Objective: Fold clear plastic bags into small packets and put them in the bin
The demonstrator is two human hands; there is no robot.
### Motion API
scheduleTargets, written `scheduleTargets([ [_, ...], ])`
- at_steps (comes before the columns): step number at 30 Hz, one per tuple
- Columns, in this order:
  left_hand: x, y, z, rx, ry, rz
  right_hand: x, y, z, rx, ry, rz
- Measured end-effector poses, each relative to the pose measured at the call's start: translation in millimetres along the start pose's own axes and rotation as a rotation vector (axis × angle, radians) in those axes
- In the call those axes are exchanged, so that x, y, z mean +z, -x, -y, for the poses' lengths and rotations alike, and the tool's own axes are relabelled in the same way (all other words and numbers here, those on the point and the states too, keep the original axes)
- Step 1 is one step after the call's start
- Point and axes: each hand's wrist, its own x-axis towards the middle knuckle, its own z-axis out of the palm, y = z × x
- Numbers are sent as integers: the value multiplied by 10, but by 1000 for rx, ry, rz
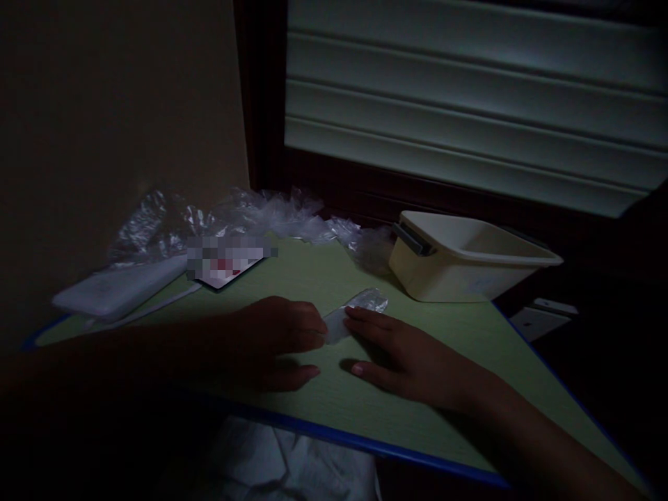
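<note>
A small flattened piece of clear plastic [369,300] lies on the green table [438,431] between my two hands. My left hand [287,341] rests at its left end, fingers together over its edge and thumb apart. On its near right side lies my right hand [404,355], palm down, fingertips on the plastic and thumb spread away from the fingers. Whether anything is inside the plastic is too dark to tell.
Crumpled clear plastic bags [276,212] line the table's back edge. A cream bin [449,275] with grey handles stands at the back right. At the left are a white padded object [115,289] and a phone-like flat item [229,268]. White boxes [540,320] sit beyond the right edge.
</note>
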Motion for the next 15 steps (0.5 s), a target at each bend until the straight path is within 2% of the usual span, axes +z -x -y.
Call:
scheduleTargets([
  [6,105,11,142,-56,-153,78,30,-7,-9,-21,44,-2],
  [11,79,-2,72,25,-47,93,42,-4,22,-67,54,-44],
  [15,45,-14,0,36,33,62,31,12,101,-72,54,-6],
])
